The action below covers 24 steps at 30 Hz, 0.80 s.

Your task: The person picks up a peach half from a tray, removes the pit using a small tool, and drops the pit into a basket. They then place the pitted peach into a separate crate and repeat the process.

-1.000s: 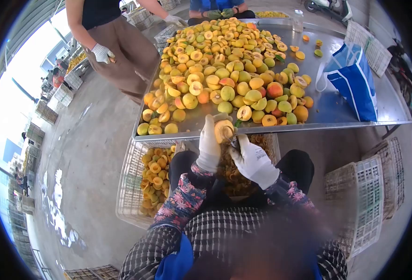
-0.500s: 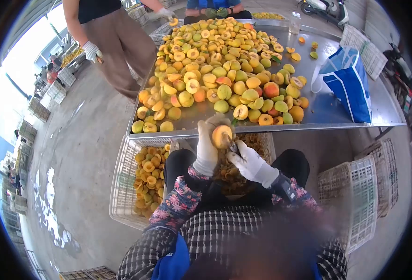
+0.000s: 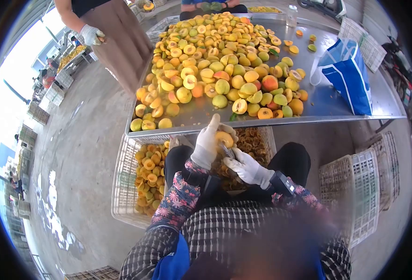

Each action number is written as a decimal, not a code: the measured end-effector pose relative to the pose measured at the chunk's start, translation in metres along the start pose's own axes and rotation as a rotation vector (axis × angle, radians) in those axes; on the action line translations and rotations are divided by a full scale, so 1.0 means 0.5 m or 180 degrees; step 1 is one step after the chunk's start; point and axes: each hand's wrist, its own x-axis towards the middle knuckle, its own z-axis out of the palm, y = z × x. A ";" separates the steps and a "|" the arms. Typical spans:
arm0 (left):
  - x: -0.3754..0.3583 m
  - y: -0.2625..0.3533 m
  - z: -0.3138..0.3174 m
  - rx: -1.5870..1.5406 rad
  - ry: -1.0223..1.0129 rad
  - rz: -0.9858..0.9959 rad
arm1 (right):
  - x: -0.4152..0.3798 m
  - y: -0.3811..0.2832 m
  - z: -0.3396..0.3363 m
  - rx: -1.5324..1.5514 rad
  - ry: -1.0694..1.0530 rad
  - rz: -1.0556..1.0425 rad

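Note:
Gloved in white, my left hand [image 3: 210,142] holds a halved yellow fruit [image 3: 224,139] with its thumb raised, just below the table's near edge. My right hand [image 3: 250,167], also gloved, grips a small metal tool [image 3: 226,150] whose tip touches the fruit. Beneath both hands, a crate holds brown-orange pits or scraps [image 3: 251,142]. To the left, a white crate [image 3: 122,186] contains halved fruit [image 3: 150,163]. Ahead, a large heap of yellow, green and reddish fruit [image 3: 215,60] lies on the metal table [image 3: 196,122], some whole, some cut.
A blue and white bag [image 3: 348,84] and a clear jar [image 3: 292,16] stand on the table. Empty-looking crates [image 3: 350,186] stand at the right. One person [image 3: 117,42] stands at the left; another person [image 3: 213,6] sits across the table.
The fruit in my left hand has tilted and sits slightly lower, and my left thumb now points up. My right hand has moved down a little with the tool. The standing person has shifted.

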 end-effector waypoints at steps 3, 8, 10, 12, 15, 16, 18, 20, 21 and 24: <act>0.006 0.010 -0.001 0.0189 0.0010 -0.0324 | -0.013 -0.064 -0.010 0.1771 -0.0326 0.1496; 0.009 -0.012 0.031 -0.0699 0.0424 -0.0087 | -0.015 -0.071 -0.002 0.2996 -0.0180 0.1630; 0.008 -0.015 0.035 -0.0780 0.0540 -0.0091 | -0.015 -0.066 -0.003 0.2966 -0.0195 0.1555; 0.008 -0.013 0.041 -0.0752 0.0609 -0.0220 | -0.018 -0.055 -0.001 0.2459 -0.0139 0.1514; 0.037 -0.021 0.000 0.0012 -0.0028 -0.0719 | -0.018 -0.047 -0.007 0.1425 -0.0107 0.1586; 0.043 -0.029 -0.002 -0.0231 0.0096 -0.0994 | -0.020 -0.052 -0.010 0.1425 -0.0150 0.1684; 0.044 -0.041 -0.009 -0.0184 -0.0087 -0.0868 | -0.030 -0.067 -0.005 0.1970 -0.0044 0.1946; 0.041 -0.047 -0.010 -0.0288 -0.0308 -0.0653 | -0.038 -0.057 -0.014 0.2920 -0.0245 0.1962; 0.044 -0.054 -0.009 -0.0302 -0.0267 -0.0421 | -0.041 -0.052 -0.017 0.3409 -0.0335 0.1971; 0.043 -0.066 0.011 -0.0417 0.0025 0.0040 | -0.038 -0.022 -0.025 0.4228 -0.0551 0.1867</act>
